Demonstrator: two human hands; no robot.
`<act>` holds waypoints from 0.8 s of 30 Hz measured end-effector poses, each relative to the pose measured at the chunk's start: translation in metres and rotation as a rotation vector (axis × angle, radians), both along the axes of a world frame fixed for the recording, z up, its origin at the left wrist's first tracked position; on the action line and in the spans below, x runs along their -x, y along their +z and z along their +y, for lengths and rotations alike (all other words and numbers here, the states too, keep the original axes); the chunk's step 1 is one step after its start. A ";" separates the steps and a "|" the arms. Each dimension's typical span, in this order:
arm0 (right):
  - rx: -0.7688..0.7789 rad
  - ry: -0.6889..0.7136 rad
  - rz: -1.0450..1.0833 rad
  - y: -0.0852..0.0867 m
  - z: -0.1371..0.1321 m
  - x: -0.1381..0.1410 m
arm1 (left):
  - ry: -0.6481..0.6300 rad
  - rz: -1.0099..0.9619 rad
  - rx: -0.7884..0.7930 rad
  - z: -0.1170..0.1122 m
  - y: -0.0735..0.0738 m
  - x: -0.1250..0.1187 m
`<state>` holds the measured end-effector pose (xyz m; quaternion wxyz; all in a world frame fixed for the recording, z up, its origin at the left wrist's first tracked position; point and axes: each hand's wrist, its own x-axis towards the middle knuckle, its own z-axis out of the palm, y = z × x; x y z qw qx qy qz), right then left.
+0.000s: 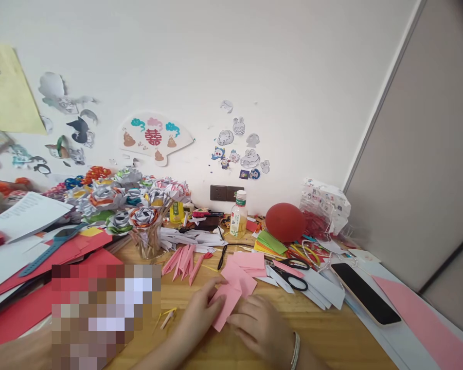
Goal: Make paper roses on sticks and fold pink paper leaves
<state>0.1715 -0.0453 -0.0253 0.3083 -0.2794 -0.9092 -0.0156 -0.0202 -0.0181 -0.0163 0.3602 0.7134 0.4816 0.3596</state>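
Observation:
My left hand [200,311] and my right hand [260,329] rest on the wooden table [324,334] near its front edge. Both press on a folded pink paper [226,303] that lies between them. The left fingers are pinched on its left edge; the right fingers lie curled over its lower right corner. A bracelet circles my right wrist. More pink sheets [247,264] lie just behind the folded piece, and a row of narrow folded pink strips [183,259] fans out to the left of them.
A cup of paper roses [142,221] stands at the left, by red sheets [61,257]. Black scissors [293,280], a phone [364,293], a red balloon [285,222], a small bottle [238,215] and coloured paper crowd the right. A blurred patch covers the lower left.

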 end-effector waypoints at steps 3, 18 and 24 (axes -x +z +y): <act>-0.062 -0.040 -0.024 -0.002 -0.001 0.005 | -0.017 -0.130 0.082 0.000 -0.008 -0.007; 0.055 -0.054 -0.087 -0.004 0.016 -0.017 | -0.499 0.368 -0.149 -0.006 0.032 0.019; 0.229 -0.082 -0.005 -0.006 0.020 -0.016 | -0.531 0.443 -0.267 -0.002 0.021 0.018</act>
